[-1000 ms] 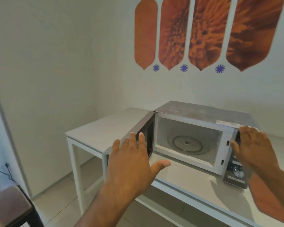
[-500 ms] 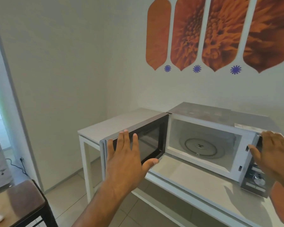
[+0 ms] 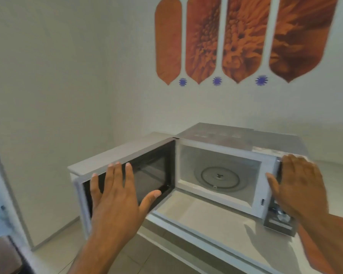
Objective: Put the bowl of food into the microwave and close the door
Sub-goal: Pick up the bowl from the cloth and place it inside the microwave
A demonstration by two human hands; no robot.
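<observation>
A silver microwave (image 3: 236,135) stands on a white table (image 3: 216,224). Its door (image 3: 151,165) is swung wide open to the left. Inside, the glass turntable (image 3: 220,177) is bare. My left hand (image 3: 117,196) is flat against the inner face of the door, fingers spread. My right hand (image 3: 299,184) rests flat on the control panel side at the microwave's right front, covering most of the knobs (image 3: 281,216). No bowl of food is in view.
A white wall with orange flower panels (image 3: 240,38) rises behind the microwave. At the bottom left stands a dark brown piece of furniture (image 3: 2,256), beside a pale door frame (image 3: 6,194). Tiled floor (image 3: 57,250) shows below the table.
The door has swung further open to the left with my left hand against it. My right hand has stayed on the microwave's right side. The view has moved closer.
</observation>
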